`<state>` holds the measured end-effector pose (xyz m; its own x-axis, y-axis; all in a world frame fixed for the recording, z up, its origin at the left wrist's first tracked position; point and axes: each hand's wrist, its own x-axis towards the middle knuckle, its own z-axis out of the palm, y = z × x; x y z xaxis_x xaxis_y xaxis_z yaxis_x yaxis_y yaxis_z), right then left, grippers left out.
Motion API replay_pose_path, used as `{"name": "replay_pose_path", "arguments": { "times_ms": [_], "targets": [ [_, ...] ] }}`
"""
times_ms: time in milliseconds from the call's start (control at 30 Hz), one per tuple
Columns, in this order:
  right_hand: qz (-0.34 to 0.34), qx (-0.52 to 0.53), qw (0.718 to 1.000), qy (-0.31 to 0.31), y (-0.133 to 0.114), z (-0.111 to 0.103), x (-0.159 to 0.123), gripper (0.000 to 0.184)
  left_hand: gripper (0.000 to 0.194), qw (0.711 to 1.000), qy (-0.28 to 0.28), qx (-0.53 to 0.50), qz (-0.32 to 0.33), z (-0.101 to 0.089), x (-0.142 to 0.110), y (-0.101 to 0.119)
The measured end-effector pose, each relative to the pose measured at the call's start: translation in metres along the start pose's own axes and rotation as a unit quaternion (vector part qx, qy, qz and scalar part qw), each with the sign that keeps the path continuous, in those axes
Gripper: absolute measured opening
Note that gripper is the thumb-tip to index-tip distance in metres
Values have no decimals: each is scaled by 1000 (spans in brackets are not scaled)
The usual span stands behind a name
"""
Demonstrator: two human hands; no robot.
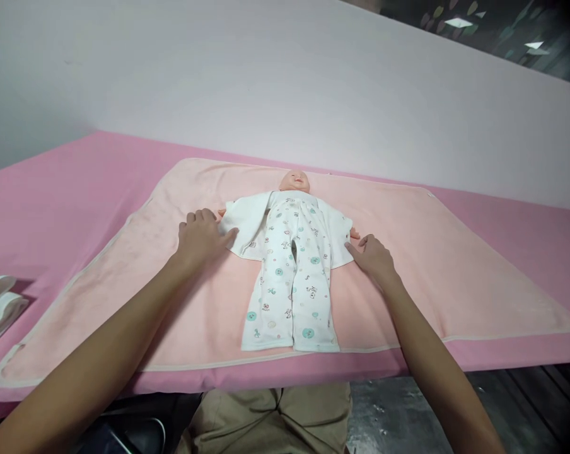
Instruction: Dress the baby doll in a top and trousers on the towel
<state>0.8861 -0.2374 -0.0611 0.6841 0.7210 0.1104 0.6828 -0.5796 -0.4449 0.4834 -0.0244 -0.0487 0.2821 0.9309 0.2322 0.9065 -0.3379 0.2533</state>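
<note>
A baby doll (pixel 294 181) lies on its back, head at the far side. Under its arms and chest spreads a white baby shirt (pixel 248 217), and printed white baby pants (pixel 311 271) lie flat over its front, legs toward me. My left hand (pixel 201 238) rests beside the sleeve on the left, thumb on the cloth and fingers apart on the blanket. At the opposite sleeve, my right hand (pixel 374 257) has its thumb at the cloth edge and its fingers loosely out near the doll's small hand (pixel 354 233). The doll's body and legs are hidden.
A pale pink blanket (pixel 398 214) with light edging covers much of the pink table (pixel 43 183). Folded white cloths (pixel 1 309) lie at the left edge. Behind the table stands a plain pale wall (pixel 219 82). My lap is below the near edge.
</note>
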Motion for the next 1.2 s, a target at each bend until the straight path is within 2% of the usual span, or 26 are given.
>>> {"name": "replay_pose_path", "arguments": {
  "times_ms": [67, 133, 200, 233, 300, 333, 400, 433, 467, 500, 533, 600, 667, 733, 800, 867, 933, 1067, 1133, 1200],
  "targets": [
    [-1, 19, 998, -57, 2, -1, 3, 41, 56, 999, -41, 4, -25, 3, 9, -12],
    [-30, 58, 993, -96, -8, -5, 5, 39, 44, 992, -114, -33, -38, -1, 18, -14],
    [-67, 98, 989, -85, -32, -12, 7, 36, 35, 985, -134, -103, -43, -10, 24, 2],
    [-96, 130, 985, -59, -49, -15, 7, 34, 32, 984, -106, -143, -29, -16, 25, 17],
    [-190, 205, 960, 12, -86, -19, 3, 31, 29, 977, 9, -206, 58, -25, 21, 55],
    [-256, 234, 937, 38, -103, -19, -1, 29, 26, 966, 57, -214, 136, -28, 16, 74],
    [-398, 214, 892, 35, -123, -14, -13, 19, 19, 926, 84, -188, 316, -28, 0, 100],
    [-450, 176, 875, 18, -123, -10, -21, 13, 16, 905, 78, -167, 383, -25, -8, 102],
    [-476, 148, 867, 4, -117, -5, -28, 11, 16, 892, 71, -154, 419, -21, -17, 98],
    [-473, 140, 870, -2, -105, 0, -36, 16, 21, 891, 69, -153, 422, -16, -26, 87],
    [-442, 157, 883, -6, -90, 6, -43, 22, 30, 901, 69, -167, 394, -10, -34, 72],
    [-343, 196, 919, -13, -58, 17, -53, 32, 47, 934, 44, -190, 299, 1, -47, 41],
    [-300, 167, 938, -51, -39, 26, -58, 27, 45, 956, 0, -169, 239, 7, -53, 23],
    [-281, 150, 944, -90, -41, 33, -62, 20, 31, 964, -46, -134, 226, 9, -54, 27],
    [-235, 206, 943, -116, -55, 37, -65, 19, 24, 962, -87, -141, 216, 9, -52, 46],
    [-179, 293, 931, -127, -71, 37, -66, 23, 23, 954, -127, -197, 186, 6, -50, 65],
    [-147, 342, 921, -112, -79, 33, -67, 27, 20, 947, -138, -254, 143, 3, -52, 76],
    [-132, 334, 932, -46, -71, 21, -65, 38, 25, 955, -124, -256, 89, -3, -58, 64],
    [-144, 296, 944, -13, -60, 18, -62, 37, 31, 963, -125, -218, 95, -7, -61, 51],
    [-193, 223, 955, 20, -49, 18, -61, 33, 35, 969, -127, -174, 123, -10, -64, 39]
  ]
}}
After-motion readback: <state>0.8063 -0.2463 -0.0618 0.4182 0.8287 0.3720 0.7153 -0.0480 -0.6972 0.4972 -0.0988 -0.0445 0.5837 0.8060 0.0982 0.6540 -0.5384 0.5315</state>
